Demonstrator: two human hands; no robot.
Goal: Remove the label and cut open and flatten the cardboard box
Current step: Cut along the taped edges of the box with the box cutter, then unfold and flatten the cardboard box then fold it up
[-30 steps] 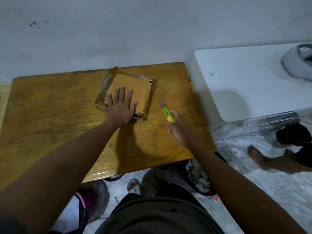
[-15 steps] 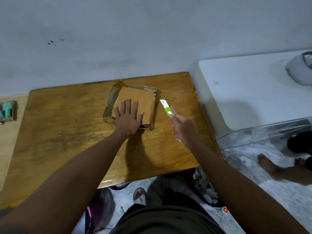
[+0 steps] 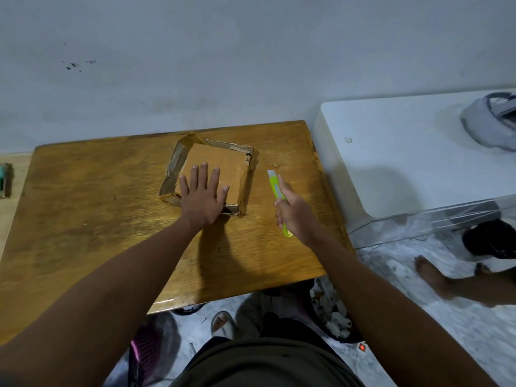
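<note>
My left hand (image 3: 201,199) presses flat, fingers spread, on the box (image 3: 216,174) mid-table (image 3: 83,219); right hand (image 3: 296,216) grips the cutter (image 3: 276,188) just beside it. I'd slice the right edge, blade away from fingers.

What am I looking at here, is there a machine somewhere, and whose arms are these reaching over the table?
There is no machine. The picture comes from a wide-angle camera worn on a person's head, looking forward and down, so the two arms are the wearer's own. The left hand lies flat, fingers spread, on a cardboard box that sits on a wooden table. The box's taped side flaps stand up around it. The right hand grips a green utility knife, its tip pointing away from the person, to the right of the box and not touching it. Beside the table stands a white cabinet with a white headset on top. At the lower right, another person's bare foot rests on the floor.
</note>
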